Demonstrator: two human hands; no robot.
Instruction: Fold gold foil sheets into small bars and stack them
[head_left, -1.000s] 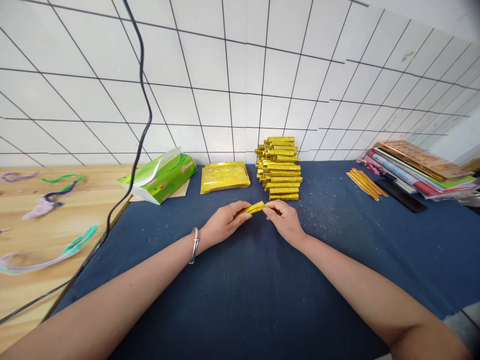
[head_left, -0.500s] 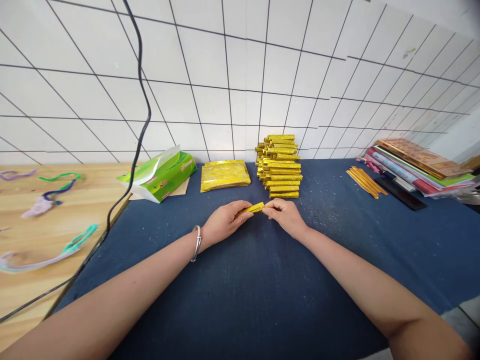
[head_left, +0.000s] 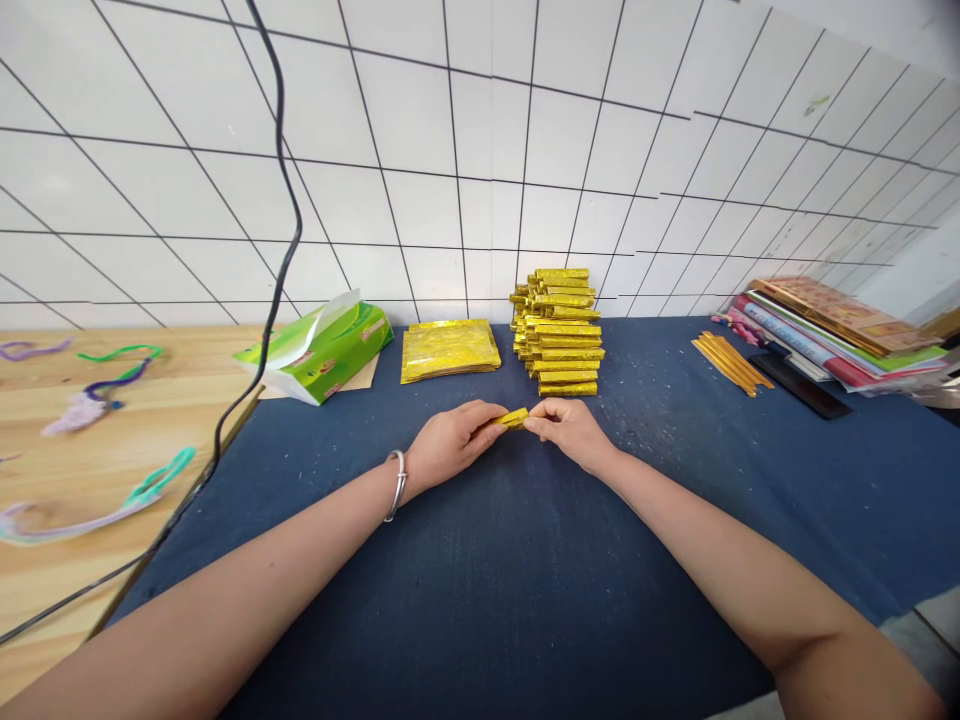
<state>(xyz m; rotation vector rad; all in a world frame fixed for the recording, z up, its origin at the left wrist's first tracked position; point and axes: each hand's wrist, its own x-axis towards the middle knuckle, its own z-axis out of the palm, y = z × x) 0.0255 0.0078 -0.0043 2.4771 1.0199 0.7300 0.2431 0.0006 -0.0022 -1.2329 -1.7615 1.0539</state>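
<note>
A small folded strip of gold foil paper [head_left: 514, 418] is held between my two hands above the dark blue cloth [head_left: 480, 600]. My left hand [head_left: 457, 440] pinches its left part, thumb in front, with a silver bangle on the wrist. At the strip's right end, the fingertips of my right hand [head_left: 570, 430] are closed on it. Just behind stands a tall pile of folded gold paper strips [head_left: 559, 335]. To the left of that pile lies a flat stack of gold foil paper sheets [head_left: 450, 350].
At the back left is a green tissue pack [head_left: 330, 350]. A black cable [head_left: 285, 240] hangs down across the left side. Pipe-cleaner pieces [head_left: 150, 485] lie on the wooden table [head_left: 45, 590]. Orange strips [head_left: 731, 362] and stacked books and papers [head_left: 840, 335] sit at right.
Less of the gold strip shows between my hands, as my left fingers have shifted slightly to the right along it. The rest stays where it was.
</note>
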